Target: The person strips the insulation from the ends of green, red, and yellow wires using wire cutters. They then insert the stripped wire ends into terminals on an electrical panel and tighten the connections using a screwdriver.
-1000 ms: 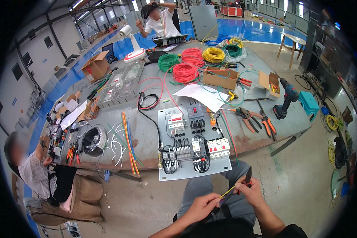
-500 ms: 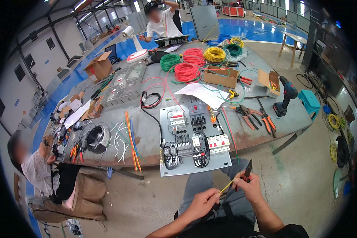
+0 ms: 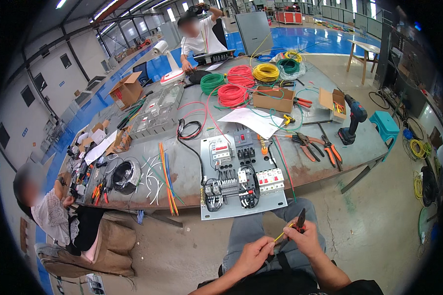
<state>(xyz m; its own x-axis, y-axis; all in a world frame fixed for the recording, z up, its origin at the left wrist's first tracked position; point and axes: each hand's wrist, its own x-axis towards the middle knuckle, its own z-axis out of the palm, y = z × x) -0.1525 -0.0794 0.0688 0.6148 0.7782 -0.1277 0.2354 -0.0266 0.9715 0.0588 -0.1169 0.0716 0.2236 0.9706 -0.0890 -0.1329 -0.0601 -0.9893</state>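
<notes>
Over my lap, my left hand is closed, pinching one end of a short yellow wire. My right hand grips a pair of dark-jawed pliers with red on the handles, jaws pointing up and away from me. The wire's other end reaches the fingers of my right hand; whether they or the pliers hold it is hidden. Beyond my hands, a grey mounting plate lies at the table's front edge. On it are a row of white breakers, a contactor block and bundled black wires.
Orange-handled cutters, pliers and a cordless drill lie or stand at right on the metal table. Coils of red wire and a paper sheet are farther back. One person sits at left, another behind the table.
My right hand and the pliers have shifted slightly left and toward me, so less yellow wire shows between my hands. The person at the back has lowered one hand toward the table.
</notes>
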